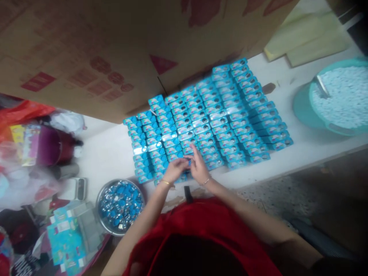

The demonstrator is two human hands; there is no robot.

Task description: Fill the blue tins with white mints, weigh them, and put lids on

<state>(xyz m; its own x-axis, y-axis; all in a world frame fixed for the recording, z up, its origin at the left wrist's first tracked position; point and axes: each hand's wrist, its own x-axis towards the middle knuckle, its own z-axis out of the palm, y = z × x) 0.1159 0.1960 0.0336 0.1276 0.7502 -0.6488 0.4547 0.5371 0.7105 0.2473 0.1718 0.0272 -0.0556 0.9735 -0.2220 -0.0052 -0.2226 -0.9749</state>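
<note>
Many small blue boxes [212, 115] stand in tight rows on a white table [109, 153]. Both my hands meet at the near edge of the rows. My left hand [174, 169] is closed in a pinch on a small blue box [188, 163]. My right hand [199, 166] grips the same box from the other side, with one finger raised over the row behind it. Both wrists wear thin bracelets. My red shirt fills the bottom of the view.
A metal bowl [120, 205] of blue and silver pieces sits left of my left arm. A teal basin [342, 96] of white pieces stands at the right. A large cardboard box [115, 50] overhangs the back. Printed flat cartons [66, 237] and bags clutter the left.
</note>
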